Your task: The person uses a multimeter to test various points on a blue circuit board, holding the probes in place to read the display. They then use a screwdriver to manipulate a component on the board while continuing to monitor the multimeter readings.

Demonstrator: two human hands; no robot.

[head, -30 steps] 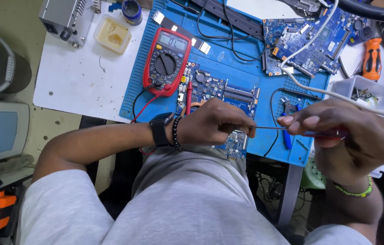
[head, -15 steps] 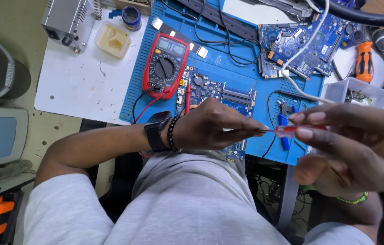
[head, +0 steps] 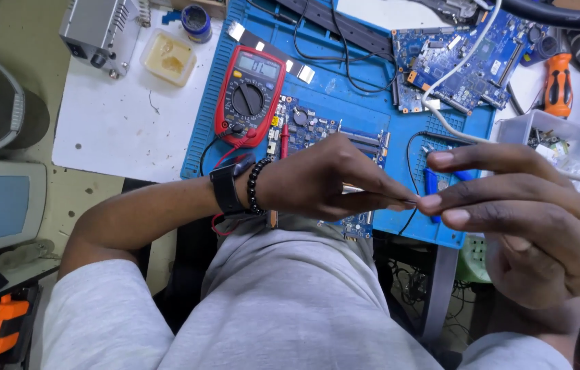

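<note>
My left hand [head: 331, 181], with a black watch and a bead bracelet on the wrist, hovers over a small circuit board [head: 303, 130] on the blue work mat [head: 344, 82]. Its thumb and forefinger pinch a thin silver pin [head: 353, 188]. My right hand [head: 523, 219] reaches in from the right with long fingers stretched out. Its fingertips touch the left fingertips, and what lies between them is hidden. A red multimeter [head: 247, 96] lies on the mat behind my left wrist. Its red probe [head: 283, 147] rests beside the wrist.
A second blue circuit board [head: 461, 62] lies at the back right under a white cable [head: 454, 130]. An orange screwdriver [head: 558, 82] and a clear parts box [head: 550, 140] sit right. A metal box [head: 98, 27], yellowish tub [head: 168, 58] and small tin [head: 196, 20] stand back left.
My hands have drawn together until the fingertips touch. The red piece seen between them half a second ago no longer shows. The view has shifted slightly.
</note>
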